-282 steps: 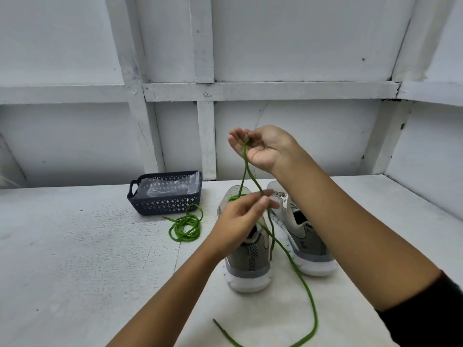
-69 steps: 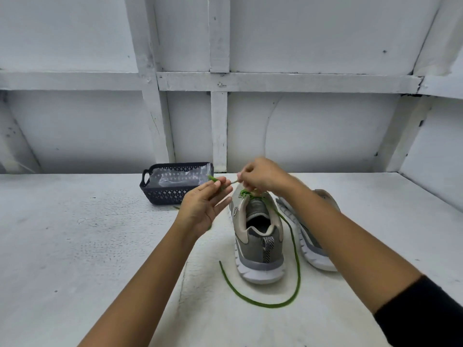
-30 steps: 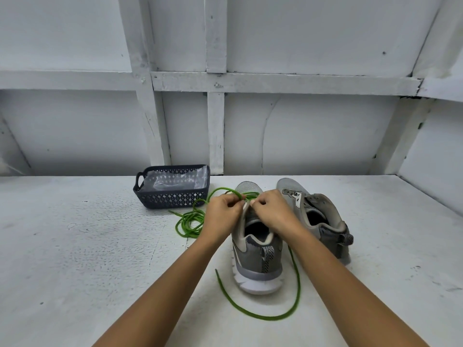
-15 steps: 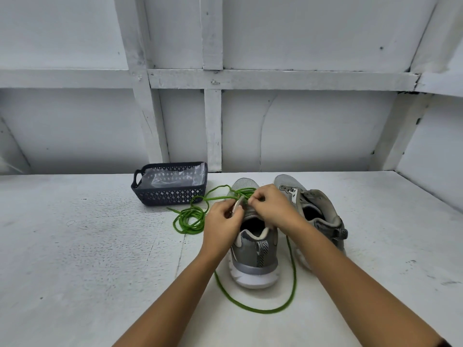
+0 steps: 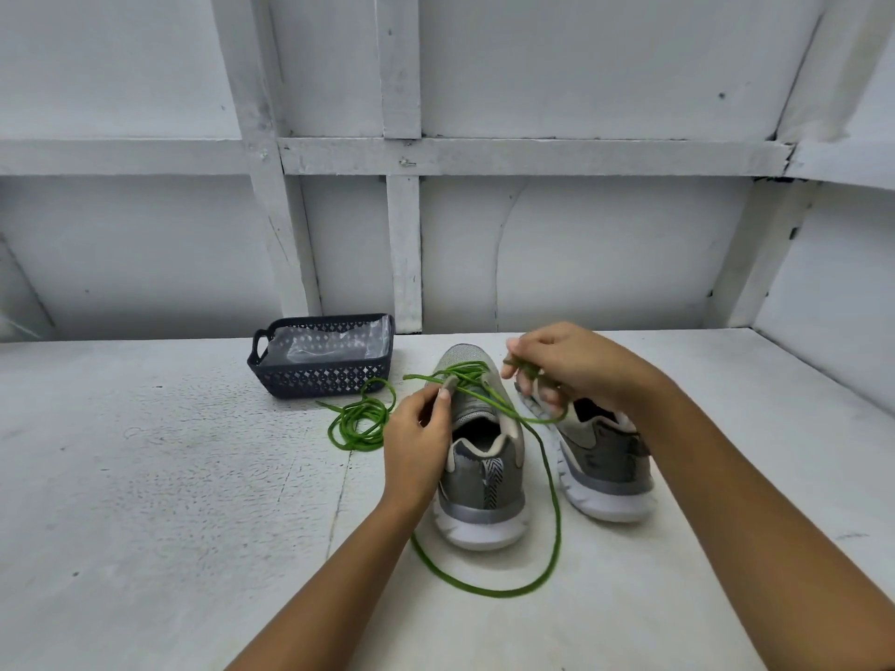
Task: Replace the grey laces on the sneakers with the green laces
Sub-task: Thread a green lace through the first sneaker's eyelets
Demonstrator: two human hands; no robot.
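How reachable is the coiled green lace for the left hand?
Likely yes: the coiled green lace lies on bare table just beside the left hand, nothing between. That hand's grip is on the sneaker, so it must release first.

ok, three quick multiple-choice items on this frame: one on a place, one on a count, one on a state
1. Where does the coiled green lace lie?
A. on the table, between the dark basket and the sneaker being laced
B. inside the basket
C. inside a sneaker

2. How many sneakers stand on the table?
A. one
B. three
C. two

3. What is the right hand doing?
A. lying flat on the table
B. gripping the threaded green lace
C. holding the basket

Answers:
1 A: the coil sits on the tabletop in front of the basket, left of the sneaker.
2 C: a second sneaker stands to the right of the first, and no others show.
3 B: its fingers curl round the lace above the sneakers.
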